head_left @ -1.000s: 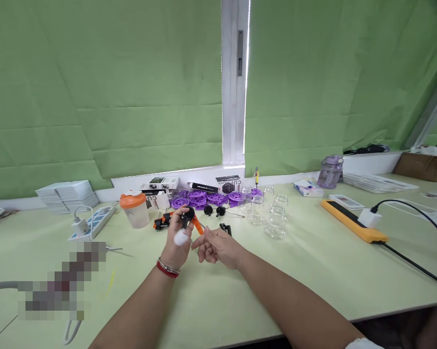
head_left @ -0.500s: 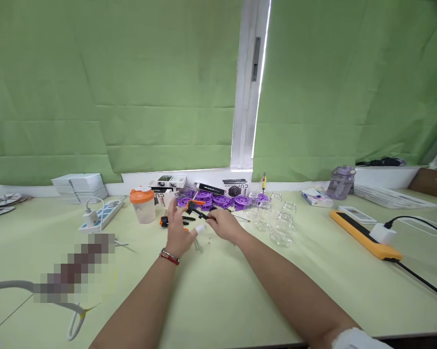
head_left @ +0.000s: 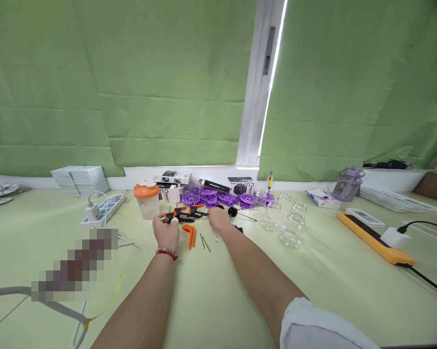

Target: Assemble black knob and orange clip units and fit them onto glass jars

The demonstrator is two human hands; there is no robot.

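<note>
Orange-and-black plastic clamp (head_left: 184, 214) pinched in left hand (head_left: 166, 231), right hand (head_left: 218, 219) closed beside it, could knock thin metal pins (head_left: 204, 241) off pale green table (head_left: 218, 291).

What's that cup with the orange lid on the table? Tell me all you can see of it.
The cup with the orange lid is a small, cloudy see-through tumbler, plastic by its look, capped by a round orange lid with a raised white bit on top. It stands upright on the pale green table, near the far wall. The left hand is just in front of it, not touching. A white power strip lies to its left.
</note>
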